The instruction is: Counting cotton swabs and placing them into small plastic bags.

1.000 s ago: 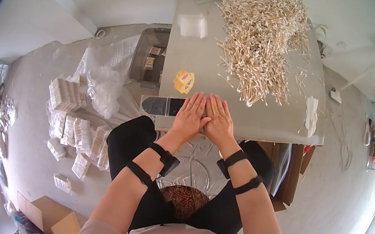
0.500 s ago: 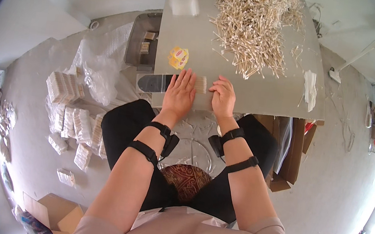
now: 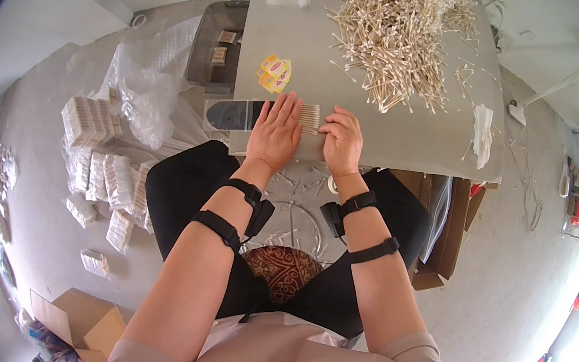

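Observation:
A row of cotton swabs (image 3: 310,119) lies side by side at the table's near edge, partly inside a flat, clear packet with a black panel (image 3: 232,115). Across the packet my left hand (image 3: 278,134) rests flat, fingers stretched out, covering its middle. My right hand (image 3: 343,140) is at the right ends of the swabs, its fingers loosely bent and slightly apart, with nothing visible in its grasp. Whether its fingertips touch the swabs I cannot tell. Beyond my left fingertips lie yellow printed labels (image 3: 274,74).
A large heap of loose cotton swabs (image 3: 400,40) covers the table's far right. Left of the table (image 3: 289,35) stands a grey bin (image 3: 210,72) with small packs. Wrapped swab bundles (image 3: 110,177) lie on the floor. An open carton (image 3: 445,242) sits under the table's right side.
The view has shifted slightly. My right hand stays by the swab ends, and my left hand remains flat on the packet; little else differs.

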`<state>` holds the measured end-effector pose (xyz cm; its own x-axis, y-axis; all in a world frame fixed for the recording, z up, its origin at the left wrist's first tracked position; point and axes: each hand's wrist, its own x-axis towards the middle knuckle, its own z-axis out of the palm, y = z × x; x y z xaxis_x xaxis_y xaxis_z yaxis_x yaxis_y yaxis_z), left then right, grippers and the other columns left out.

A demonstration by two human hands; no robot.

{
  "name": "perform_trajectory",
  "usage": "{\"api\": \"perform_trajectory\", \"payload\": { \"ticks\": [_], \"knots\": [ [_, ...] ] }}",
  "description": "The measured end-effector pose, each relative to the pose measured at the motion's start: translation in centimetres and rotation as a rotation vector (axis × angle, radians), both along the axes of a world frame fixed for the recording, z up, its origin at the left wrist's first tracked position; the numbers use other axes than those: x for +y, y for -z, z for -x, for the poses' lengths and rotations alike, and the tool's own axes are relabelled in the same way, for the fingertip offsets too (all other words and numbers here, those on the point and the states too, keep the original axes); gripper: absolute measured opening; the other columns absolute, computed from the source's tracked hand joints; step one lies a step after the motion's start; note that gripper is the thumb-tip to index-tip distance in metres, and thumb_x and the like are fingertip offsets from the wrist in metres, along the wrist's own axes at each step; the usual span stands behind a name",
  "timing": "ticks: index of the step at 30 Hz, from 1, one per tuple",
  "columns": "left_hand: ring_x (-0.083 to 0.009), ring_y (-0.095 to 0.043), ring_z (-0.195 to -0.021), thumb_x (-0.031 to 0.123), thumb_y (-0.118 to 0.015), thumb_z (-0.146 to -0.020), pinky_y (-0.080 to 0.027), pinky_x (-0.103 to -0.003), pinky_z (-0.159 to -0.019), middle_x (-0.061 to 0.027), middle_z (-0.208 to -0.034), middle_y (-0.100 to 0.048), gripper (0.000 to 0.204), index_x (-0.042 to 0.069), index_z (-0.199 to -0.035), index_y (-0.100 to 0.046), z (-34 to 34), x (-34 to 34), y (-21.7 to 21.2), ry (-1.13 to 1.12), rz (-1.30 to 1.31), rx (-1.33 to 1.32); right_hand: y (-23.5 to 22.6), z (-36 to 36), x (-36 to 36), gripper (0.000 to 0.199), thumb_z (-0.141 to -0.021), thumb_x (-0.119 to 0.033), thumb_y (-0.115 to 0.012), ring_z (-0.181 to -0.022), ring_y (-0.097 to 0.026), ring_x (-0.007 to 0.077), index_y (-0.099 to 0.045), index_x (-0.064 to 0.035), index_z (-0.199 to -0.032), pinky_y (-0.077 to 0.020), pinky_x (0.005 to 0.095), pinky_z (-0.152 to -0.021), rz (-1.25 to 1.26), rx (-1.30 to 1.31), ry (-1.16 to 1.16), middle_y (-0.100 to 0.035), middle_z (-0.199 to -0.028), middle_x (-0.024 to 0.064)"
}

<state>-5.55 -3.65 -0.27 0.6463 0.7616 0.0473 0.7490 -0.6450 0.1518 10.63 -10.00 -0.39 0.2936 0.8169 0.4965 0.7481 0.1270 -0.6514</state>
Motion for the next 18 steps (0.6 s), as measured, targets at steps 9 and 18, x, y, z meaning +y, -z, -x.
{"api": "perform_trajectory", "payload": {
  "ticks": [9, 18],
  "knots": [
    [-0.0255, -0.028, -0.15, 0.028, -0.045, -0.102, -0.022, -0.044, -0.123, -0.0084, -0.162, -0.032, 0.057, 0.009, -0.155, -0.034, 0.15, 0.12, 0.22, 0.008, -0.007, -0.08, -0.3, 0.32, 0.21, 0.019, -0.072, 0.008, -0.058, -0.109, -0.064, 0.0321, -0.072, -0.0041, -0.076, -0.0533, 0.0411, -0.091, 0.01, 0.028, 0.036, -0.068, -0.093, 0.0083],
    [-0.0254, -0.027, -0.15, 0.027, -0.045, -0.102, -0.022, -0.044, -0.123, -0.0082, -0.162, -0.031, 0.057, 0.009, -0.155, -0.034, 0.17, 0.14, 0.23, 0.004, 0.006, -0.094, -0.27, 0.36, 0.35, 0.018, -0.07, 0.008, -0.059, -0.108, -0.063, 0.0321, -0.071, -0.0042, -0.077, -0.0532, 0.0412, -0.091, 0.022, 0.026, 0.042, -0.066, -0.092, 0.0084]
  ]
}}
